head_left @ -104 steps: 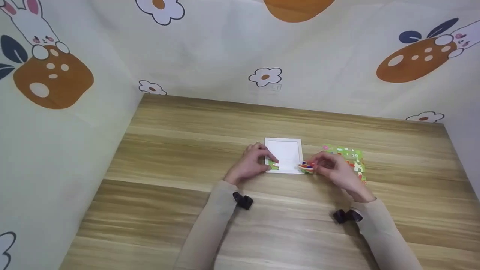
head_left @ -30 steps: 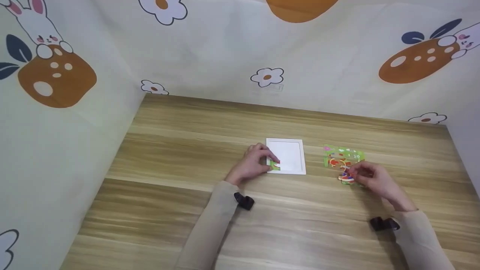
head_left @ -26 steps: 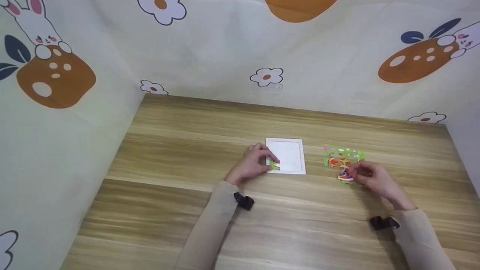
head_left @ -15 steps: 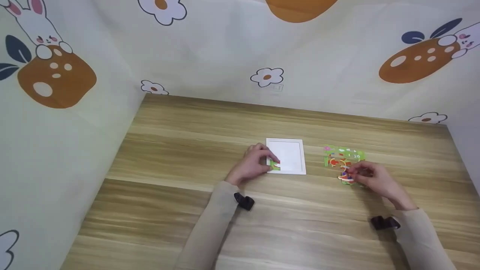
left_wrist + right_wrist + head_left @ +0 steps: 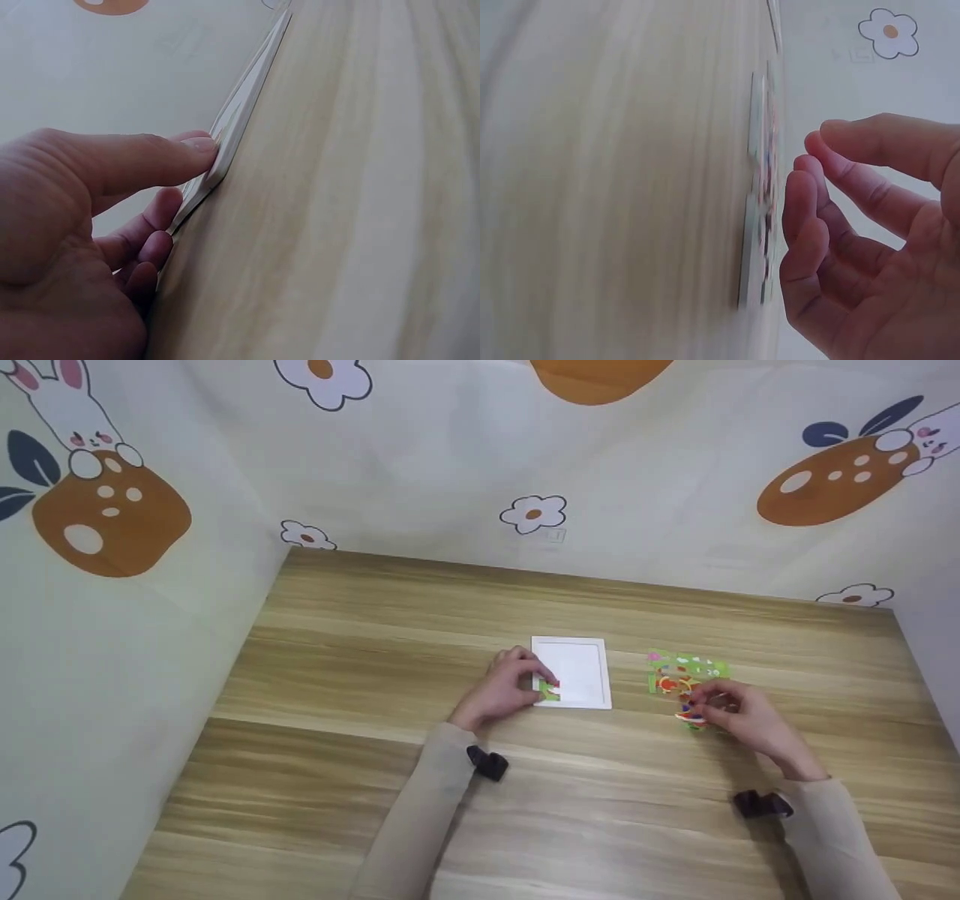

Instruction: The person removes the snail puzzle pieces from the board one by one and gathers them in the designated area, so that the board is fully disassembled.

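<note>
A white puzzle tray (image 5: 581, 666) lies flat mid-table in the head view. In its lower left corner sits a green puzzle piece (image 5: 550, 696), partly covered by fingers. My left hand (image 5: 504, 686) holds the tray at that corner; in the left wrist view the thumb (image 5: 172, 159) lies over the rim, and other fingers curl beside its edge. My right hand (image 5: 750, 721) hovers over the loose pieces, loosely curled. Its fingertips (image 5: 832, 135) show nothing between them in the right wrist view. A blue, white and red piece (image 5: 691, 718) lies under its thumb.
Several green and red puzzle pieces (image 5: 682, 666) lie grouped right of the tray, partly hidden by my right hand. Printed fabric walls (image 5: 420, 472) enclose the wood-grain table (image 5: 360, 645) at the back and sides. Dark wrist cameras (image 5: 487, 763) are strapped over both sleeves.
My right hand has moved right from the tray's side to the grouped pieces and let go of the blue, white and red piece there. My left hand stays on the tray.
</note>
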Demonstrator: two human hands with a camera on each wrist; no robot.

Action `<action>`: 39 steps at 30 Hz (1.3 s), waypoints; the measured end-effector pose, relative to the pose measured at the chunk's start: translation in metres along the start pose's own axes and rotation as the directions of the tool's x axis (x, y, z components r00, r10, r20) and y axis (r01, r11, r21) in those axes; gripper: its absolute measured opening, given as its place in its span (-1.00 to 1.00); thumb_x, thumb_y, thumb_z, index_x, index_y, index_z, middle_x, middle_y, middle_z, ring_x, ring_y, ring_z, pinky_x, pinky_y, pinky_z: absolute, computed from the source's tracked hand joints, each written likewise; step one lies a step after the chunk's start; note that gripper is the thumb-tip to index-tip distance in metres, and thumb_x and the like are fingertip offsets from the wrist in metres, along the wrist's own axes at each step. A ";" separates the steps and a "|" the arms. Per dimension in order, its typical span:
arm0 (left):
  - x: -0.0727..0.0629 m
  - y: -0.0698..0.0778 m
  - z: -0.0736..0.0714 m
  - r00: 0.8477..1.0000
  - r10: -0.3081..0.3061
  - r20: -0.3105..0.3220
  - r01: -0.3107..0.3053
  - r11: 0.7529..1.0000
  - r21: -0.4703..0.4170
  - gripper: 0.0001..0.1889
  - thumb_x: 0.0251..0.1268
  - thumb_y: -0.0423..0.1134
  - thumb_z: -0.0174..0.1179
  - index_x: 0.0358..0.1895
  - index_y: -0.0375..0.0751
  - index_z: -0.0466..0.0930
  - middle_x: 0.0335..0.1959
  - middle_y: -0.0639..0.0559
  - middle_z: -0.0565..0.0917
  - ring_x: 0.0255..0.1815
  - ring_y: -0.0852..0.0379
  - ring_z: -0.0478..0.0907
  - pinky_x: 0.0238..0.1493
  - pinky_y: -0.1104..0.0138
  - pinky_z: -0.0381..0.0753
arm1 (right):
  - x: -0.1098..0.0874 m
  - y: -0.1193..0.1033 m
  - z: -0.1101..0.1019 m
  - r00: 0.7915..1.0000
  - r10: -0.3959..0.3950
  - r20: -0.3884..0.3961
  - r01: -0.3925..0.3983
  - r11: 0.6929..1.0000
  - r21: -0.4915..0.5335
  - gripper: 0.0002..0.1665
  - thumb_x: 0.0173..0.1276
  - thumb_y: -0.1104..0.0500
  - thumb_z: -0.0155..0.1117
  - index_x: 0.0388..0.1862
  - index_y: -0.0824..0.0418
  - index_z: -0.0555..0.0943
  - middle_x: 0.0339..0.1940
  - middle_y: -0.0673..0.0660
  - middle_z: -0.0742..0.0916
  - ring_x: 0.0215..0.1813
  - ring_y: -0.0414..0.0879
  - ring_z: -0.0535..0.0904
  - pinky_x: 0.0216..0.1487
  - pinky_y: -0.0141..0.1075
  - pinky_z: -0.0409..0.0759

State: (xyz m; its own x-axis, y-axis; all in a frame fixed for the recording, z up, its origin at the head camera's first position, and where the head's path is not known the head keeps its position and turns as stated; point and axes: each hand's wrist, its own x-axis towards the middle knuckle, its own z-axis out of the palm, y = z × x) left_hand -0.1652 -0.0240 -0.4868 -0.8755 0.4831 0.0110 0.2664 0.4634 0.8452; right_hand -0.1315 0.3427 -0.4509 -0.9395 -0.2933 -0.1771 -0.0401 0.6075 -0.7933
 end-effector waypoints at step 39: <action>0.001 -0.006 -0.007 0.995 -0.065 -0.081 0.057 0.993 -0.101 -0.52 -0.01 -0.50 0.35 0.09 -0.31 0.60 0.08 -0.13 0.44 0.13 -0.06 0.38 0.23 0.20 0.31 | 0.058 -0.070 0.086 0.980 -0.158 0.124 0.147 0.985 0.091 -0.74 0.30 0.30 0.27 -0.05 0.36 0.59 -0.17 0.20 0.65 -0.20 -0.03 0.54 -0.18 -0.33 0.50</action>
State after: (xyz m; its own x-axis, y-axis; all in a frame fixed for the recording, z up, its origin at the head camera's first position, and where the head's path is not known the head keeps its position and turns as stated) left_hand -0.1702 -0.0315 -0.4884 -0.9208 0.3901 -0.0006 0.1741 0.4125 0.8941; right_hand -0.1535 0.2197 -0.4553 -0.8719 -0.4747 -0.1202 -0.1468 0.4877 -0.8606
